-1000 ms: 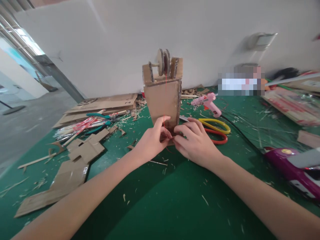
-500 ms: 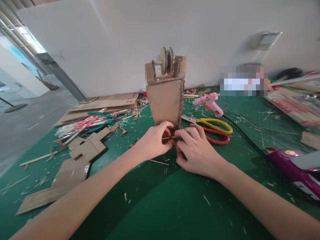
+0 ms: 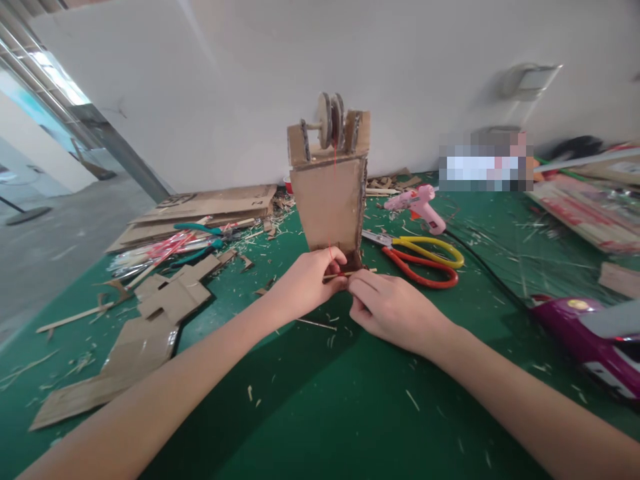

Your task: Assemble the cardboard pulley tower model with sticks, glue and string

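Note:
A tall cardboard tower (image 3: pixel 331 207) stands upright on the green mat (image 3: pixel 320 400), topped by a cardboard pulley wheel (image 3: pixel 330 120) on an axle. A red thread (image 3: pixel 333 160) hangs from the wheel down the tower's front. At the tower's foot my left hand (image 3: pixel 305 283) pinches the thread's lower end together with a thin wooden stick (image 3: pixel 361 271). My right hand (image 3: pixel 390 307) meets it from the right, fingertips closed on the same thread and stick.
Yellow and red scissors (image 3: pixel 425 257) and a pink glue gun (image 3: pixel 417 205) lie right of the tower. Teal pliers (image 3: pixel 203 243), cardboard sheets (image 3: pixel 210 207) and cut cardboard pieces (image 3: pixel 150 327) lie left. A purple object (image 3: pixel 585 333) sits at the right edge. Wood splinters litter the mat.
Both hands have slid a little down and toward me at the tower's base; the right hand's fingers have curled lower, and the stick's right end now shows beyond them.

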`<action>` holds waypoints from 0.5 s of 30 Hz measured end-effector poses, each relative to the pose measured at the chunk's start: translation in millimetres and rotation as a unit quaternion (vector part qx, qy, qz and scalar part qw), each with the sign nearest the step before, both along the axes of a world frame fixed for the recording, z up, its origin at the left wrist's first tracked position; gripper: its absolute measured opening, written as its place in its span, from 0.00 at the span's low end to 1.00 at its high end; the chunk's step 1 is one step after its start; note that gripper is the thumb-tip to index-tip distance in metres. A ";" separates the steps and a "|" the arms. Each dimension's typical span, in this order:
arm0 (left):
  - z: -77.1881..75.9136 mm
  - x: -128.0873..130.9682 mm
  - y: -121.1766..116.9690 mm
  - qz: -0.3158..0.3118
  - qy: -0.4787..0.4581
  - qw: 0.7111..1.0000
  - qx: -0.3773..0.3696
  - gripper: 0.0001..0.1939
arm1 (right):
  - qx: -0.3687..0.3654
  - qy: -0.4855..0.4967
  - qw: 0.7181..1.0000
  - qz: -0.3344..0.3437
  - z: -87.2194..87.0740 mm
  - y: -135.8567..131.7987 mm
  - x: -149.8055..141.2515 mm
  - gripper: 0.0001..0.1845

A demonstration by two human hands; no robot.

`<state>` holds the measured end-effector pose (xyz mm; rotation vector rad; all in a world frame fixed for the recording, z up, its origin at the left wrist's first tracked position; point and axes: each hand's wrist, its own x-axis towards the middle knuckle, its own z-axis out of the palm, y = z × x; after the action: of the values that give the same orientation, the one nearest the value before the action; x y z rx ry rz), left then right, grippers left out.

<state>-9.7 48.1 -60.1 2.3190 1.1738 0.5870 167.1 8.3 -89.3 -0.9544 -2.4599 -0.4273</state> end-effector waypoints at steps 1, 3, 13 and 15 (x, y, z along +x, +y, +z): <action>0.7 0.0 -0.1 0.000 0.001 1.000 -0.002 0.10 | -0.001 0.000 1.000 0.000 -0.9 -0.6 -0.5 0.11; 1.3 0.2 -0.3 0.001 0.003 1.000 -0.004 0.09 | -0.018 0.005 1.000 -0.009 -2.1 -2.3 -1.8 0.10; -1.1 -1.9 1.9 -0.003 -0.009 1.000 -0.015 0.07 | -0.328 0.179 0.927 -0.015 11.6 -11.2 -2.1 0.12; 0.0 -1.8 1.6 -0.004 -0.009 1.000 -0.023 0.07 | -0.350 0.177 0.920 -0.009 15.4 -11.4 -0.2 0.13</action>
<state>-11.5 49.7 -60.1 2.2738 1.1579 0.5726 166.9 -3.1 -73.8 -1.1875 -2.2714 0.6250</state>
